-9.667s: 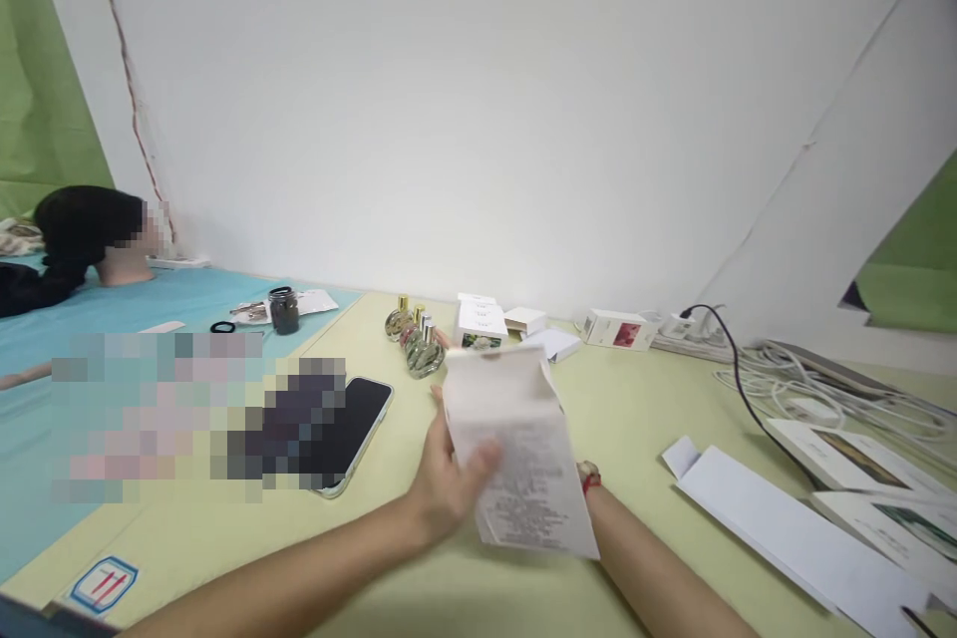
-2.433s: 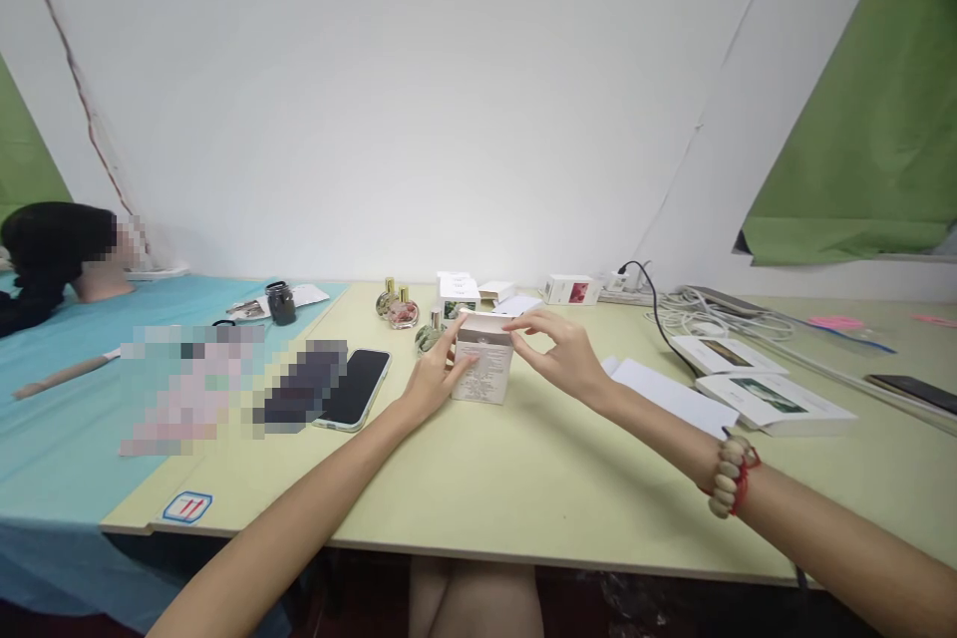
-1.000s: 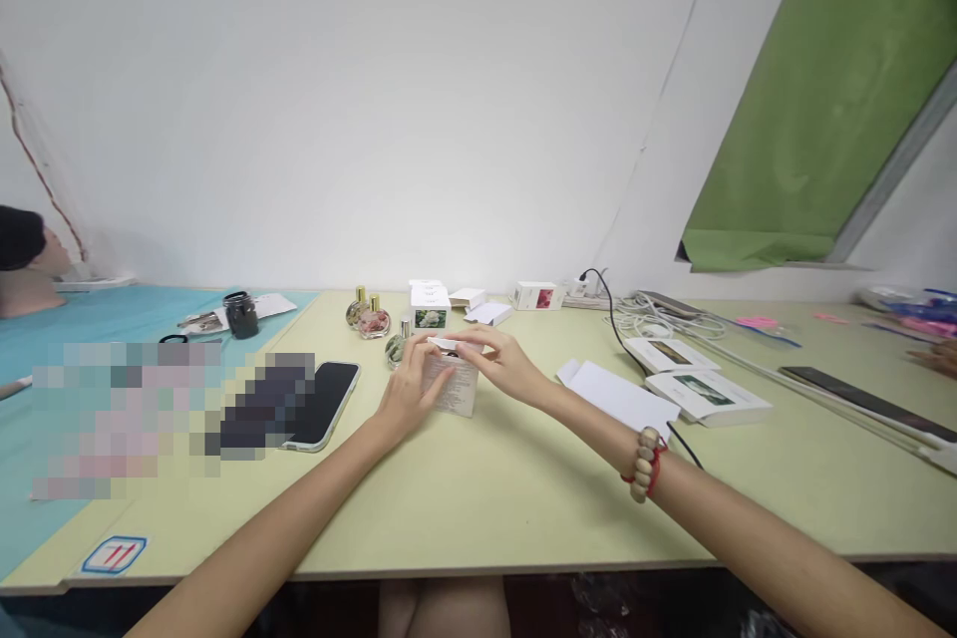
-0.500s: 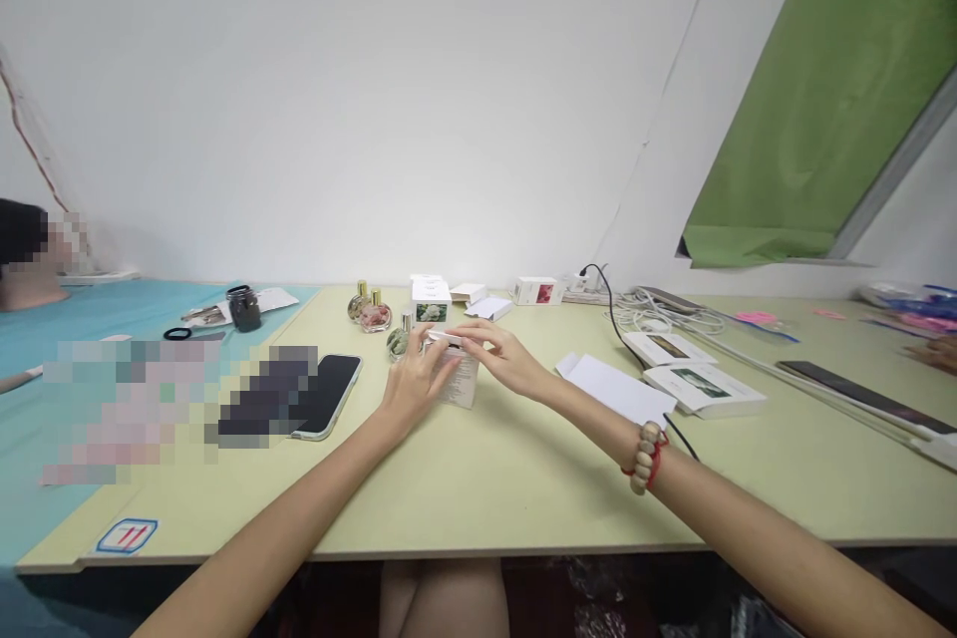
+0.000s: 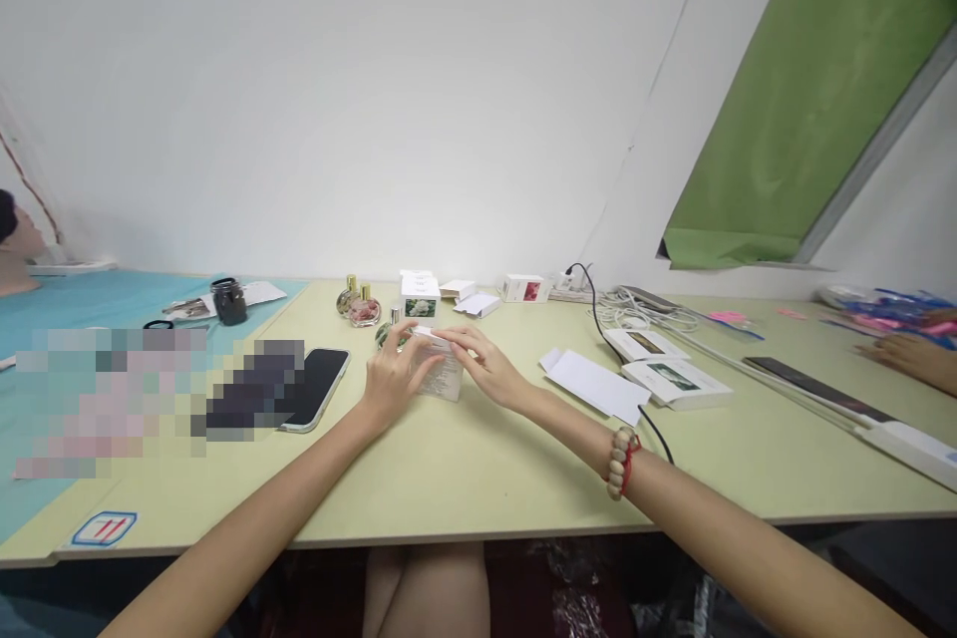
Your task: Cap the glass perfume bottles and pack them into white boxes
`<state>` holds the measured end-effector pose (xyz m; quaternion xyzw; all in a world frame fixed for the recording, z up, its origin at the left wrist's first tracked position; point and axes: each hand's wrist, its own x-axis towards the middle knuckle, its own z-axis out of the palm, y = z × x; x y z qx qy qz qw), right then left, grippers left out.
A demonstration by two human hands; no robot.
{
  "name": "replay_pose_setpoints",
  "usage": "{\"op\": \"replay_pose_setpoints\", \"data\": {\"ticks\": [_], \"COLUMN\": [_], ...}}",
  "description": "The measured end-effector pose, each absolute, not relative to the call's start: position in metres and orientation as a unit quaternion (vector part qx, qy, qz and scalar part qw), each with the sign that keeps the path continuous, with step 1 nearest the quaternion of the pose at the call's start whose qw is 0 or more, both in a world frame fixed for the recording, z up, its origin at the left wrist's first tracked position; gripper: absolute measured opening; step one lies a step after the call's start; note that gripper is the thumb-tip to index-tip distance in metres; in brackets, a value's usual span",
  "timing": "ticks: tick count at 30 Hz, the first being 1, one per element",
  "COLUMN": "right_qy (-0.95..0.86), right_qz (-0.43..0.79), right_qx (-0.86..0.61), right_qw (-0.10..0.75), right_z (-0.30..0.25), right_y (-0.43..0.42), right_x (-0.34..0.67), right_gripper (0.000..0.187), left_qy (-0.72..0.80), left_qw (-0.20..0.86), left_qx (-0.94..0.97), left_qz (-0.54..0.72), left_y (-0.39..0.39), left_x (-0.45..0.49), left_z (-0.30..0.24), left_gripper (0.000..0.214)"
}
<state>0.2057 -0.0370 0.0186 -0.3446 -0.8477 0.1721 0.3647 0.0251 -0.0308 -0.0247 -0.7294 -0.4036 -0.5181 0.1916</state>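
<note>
A small white printed carton point(image 5: 444, 377) stands on the pale green table point(image 5: 478, 478). My left hand point(image 5: 393, 379) wraps its left side, fingers curled against it. From the right, my right hand point(image 5: 478, 359) pinches the carton's top flap with its fingertips. A bead bracelet with red thread point(image 5: 622, 462) sits on my right wrist. Just behind the carton lie small glass perfume bottles point(image 5: 359, 304) with gold caps, and a bottle partly hidden by my left hand.
A phone point(image 5: 318, 387) lies face up left of my hands. Small white boxes point(image 5: 420, 294) and a power strip with cables point(image 5: 635, 309) line the back. Flat cartons point(image 5: 673, 379) and white card point(image 5: 590, 384) lie right. Another person's hand point(image 5: 901, 354) rests far right. A dark jar point(image 5: 226, 301) stands on blue cloth.
I was holding an unfolded flat carton up close; it now stands on the table as a box. In the last second my fingers stay on its top flap, and the view has shifted slightly.
</note>
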Motion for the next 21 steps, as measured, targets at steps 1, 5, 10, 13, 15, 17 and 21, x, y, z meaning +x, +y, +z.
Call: {"op": "replay_pose_setpoints", "data": {"ticks": [1, 5, 10, 13, 15, 17, 21], "right_qy": [-0.849, -0.856, -0.852, -0.859, -0.857, -0.842, -0.825], "right_qz": [0.171, 0.163, 0.122, 0.128, 0.182, 0.246, 0.282], "right_qx": [-0.345, -0.354, -0.381, -0.375, -0.361, -0.351, -0.344], "right_qw": [0.361, 0.340, 0.336, 0.324, 0.320, 0.327, 0.349], "right_z": [0.018, 0.014, 0.011, 0.014, 0.013, 0.008, -0.012], "right_y": [-0.037, -0.037, -0.033, -0.036, -0.039, -0.041, -0.036], "right_x": [0.206, 0.209, 0.209, 0.210, 0.211, 0.212, 0.209], "right_gripper": [0.037, 0.037, 0.041, 0.049, 0.063, 0.082, 0.110], "left_qy": [-0.399, -0.370, -0.366, -0.364, -0.356, -0.347, -0.344], "left_qw": [0.181, 0.080, -0.040, -0.090, -0.145, -0.200, -0.227], "left_qx": [-0.734, -0.741, -0.756, -0.764, -0.778, -0.794, -0.812], "left_qz": [-0.519, -0.555, -0.542, -0.525, -0.497, -0.458, -0.413], "left_y": [-0.031, -0.030, -0.029, -0.031, -0.033, -0.036, -0.039], "left_x": [0.025, 0.026, 0.026, 0.025, 0.024, 0.025, 0.029], "left_z": [-0.025, -0.027, -0.026, -0.024, -0.023, -0.023, -0.026], "left_gripper": [0.023, 0.037, 0.033, 0.043, 0.055, 0.071, 0.087]}}
